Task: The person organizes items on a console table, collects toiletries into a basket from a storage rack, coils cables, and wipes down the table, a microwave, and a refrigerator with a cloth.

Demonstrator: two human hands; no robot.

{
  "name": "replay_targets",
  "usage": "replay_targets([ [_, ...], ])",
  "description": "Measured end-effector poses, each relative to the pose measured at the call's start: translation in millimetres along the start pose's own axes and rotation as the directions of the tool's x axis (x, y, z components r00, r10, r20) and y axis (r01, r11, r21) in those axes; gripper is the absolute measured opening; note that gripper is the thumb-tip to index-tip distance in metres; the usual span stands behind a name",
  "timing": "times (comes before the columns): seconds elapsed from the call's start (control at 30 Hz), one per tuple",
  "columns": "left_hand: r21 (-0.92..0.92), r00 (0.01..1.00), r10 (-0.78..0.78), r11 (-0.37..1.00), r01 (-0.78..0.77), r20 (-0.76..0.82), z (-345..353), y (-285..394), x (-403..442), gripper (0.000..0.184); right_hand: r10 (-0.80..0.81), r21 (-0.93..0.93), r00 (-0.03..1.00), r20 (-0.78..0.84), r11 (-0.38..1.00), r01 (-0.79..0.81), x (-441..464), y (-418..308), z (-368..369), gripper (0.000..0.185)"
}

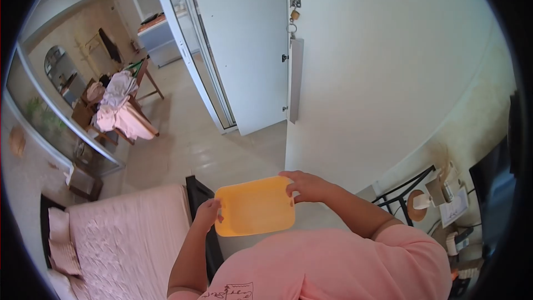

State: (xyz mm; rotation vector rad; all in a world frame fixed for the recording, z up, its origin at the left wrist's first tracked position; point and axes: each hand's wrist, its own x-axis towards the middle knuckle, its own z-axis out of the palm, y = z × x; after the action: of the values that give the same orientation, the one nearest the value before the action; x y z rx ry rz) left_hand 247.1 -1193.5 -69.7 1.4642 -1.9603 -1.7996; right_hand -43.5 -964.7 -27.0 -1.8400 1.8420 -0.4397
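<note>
Left hand (206, 214) and right hand (308, 186) curl closed around opposite ends of the yellow tray (256, 206), held before the pink shirt (344, 258) near the bed (130, 233), apparently a holding step, where any move calls for keeping both grips even.

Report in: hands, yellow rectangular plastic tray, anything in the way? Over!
Left hand gripping left end of the yellow rectangular plastic tray. Right hand gripping right end. Tray held up in front. Pink-covered bed on left; nothing seen blocking.

Floor (244, 158) open beyond yellow tray (256, 210); bed (130, 219) blocks left, black rack (405, 183) right.
</note>
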Motion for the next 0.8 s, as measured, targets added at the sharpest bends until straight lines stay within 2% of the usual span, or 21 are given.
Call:
replay_targets([
  [0.03,0.07,0.997,0.026,0.997,-0.032,0.078,-6.9,22.9,17.1,0.036,0.064,0.141,0.998,-0.012,0.988,-0.062,7.9,-0.8,-8.3,0.02],
  [0.07,0.09,0.994,0.03,0.995,-0.04,0.106,-14.0,39.4,38.7,0.036,0.092,0.152,0.995,-0.029,0.985,-0.087,13.4,-1.7,-17.5,0.02],
  [0.13,-0.026,0.959,0.105,0.994,-0.102,0.263,-15.1,68.1,85.1,0.036,0.282,0.396,0.959,-0.01,0.882,-0.255,18.1,-5.5,-46.2,0.019],
  [0.17,-0.077,0.928,0.125,0.992,-0.104,0.352,-15.7,84.5,109.3,0.034,0.311,0.394,0.95,-0.022,0.876,-0.278,24.6,4.7,-50.3,0.019],
  [0.23,-0.072,0.891,0.17,0.985,-0.154,0.421,-14.6,94.9,170.0,0.035,0.288,0.419,0.941,-0.176,0.887,-0.193,44.7,30.4,-55.3,0.023],
  [0.27,-0.07,0.864,0.203,0.979,-0.193,0.46,-14.8,98.9,200.0,0.036,0.29,0.403,0.937,-0.195,0.895,-0.193,59.5,44.2,-57.0,0.023],
  [0.33,-0.103,0.862,0.225,0.974,-0.2,0.454,-10.8,115.1,245.5,0.038,0.208,0.414,0.919,-0.336,0.908,-0.054,94.9,75.8,-63.7,0.031],
  [0.37,-0.102,0.894,0.175,0.984,-0.145,0.412,-13.0,116.9,269.2,0.037,0.178,0.435,0.933,-0.313,0.9,-0.026,116.0,89.7,-68.9,0.05],
  [0.4,-0.108,0.92,0.126,0.99,-0.092,0.37,-15.4,125.9,293.4,0.036,0.165,0.418,0.93,-0.328,0.909,-0.014,139.1,100.6,-80.4,0.05],
  [0.43,-0.099,0.921,0.132,0.99,-0.102,0.367,-22.6,136.4,311.4,0.036,0.192,0.38,0.923,-0.334,0.923,-0.054,163.1,105.2,-86.5,0.059],
  [0.47,-0.166,0.941,0.071,0.986,-0.016,0.331,-30.8,144.9,328.4,0.035,0.227,0.353,0.914,-0.337,0.93,-0.101,187.0,109.2,-93.4,0.068],
  [0.5,-0.234,0.953,0.004,0.97,0.07,0.303,-37.7,151.4,342.3,0.034,0.196,0.343,0.935,-0.295,0.935,-0.088,210.0,118.0,-102.8,0.079],
  [0.53,-0.231,0.948,0.004,0.97,0.073,0.317,-42.4,159.3,355.5,0.034,0.21,0.344,0.932,-0.296,0.934,-0.101,231.1,123.2,-115.7,0.079],
  [0.6,-0.321,0.967,-0.002,0.943,0.086,0.253,-59.5,172.4,380.9,0.034,-0.009,0.241,0.936,-0.353,0.965,0.101,271.5,127.9,-139.3,0.082],
  [0.63,-0.314,0.961,-0.007,0.944,0.097,0.275,-65.9,175.7,395.1,0.034,0.014,0.246,0.935,-0.354,0.966,0.078,285.5,128.3,-154.6,0.082],
  [0.7,-0.415,0.958,-0.035,0.896,0.156,0.286,-74.0,183.5,425.9,0.037,-0.021,0.199,0.98,-0.199,0.978,0.061,306.5,131.8,-182.9,0.084],
  [0.8,-0.456,0.921,-0.035,0.861,0.225,0.388,-69.2,202.1,474.6,0.041,0.016,0.215,0.959,-0.283,0.976,0.047,328.9,156.2,-181.7,0.085],
])
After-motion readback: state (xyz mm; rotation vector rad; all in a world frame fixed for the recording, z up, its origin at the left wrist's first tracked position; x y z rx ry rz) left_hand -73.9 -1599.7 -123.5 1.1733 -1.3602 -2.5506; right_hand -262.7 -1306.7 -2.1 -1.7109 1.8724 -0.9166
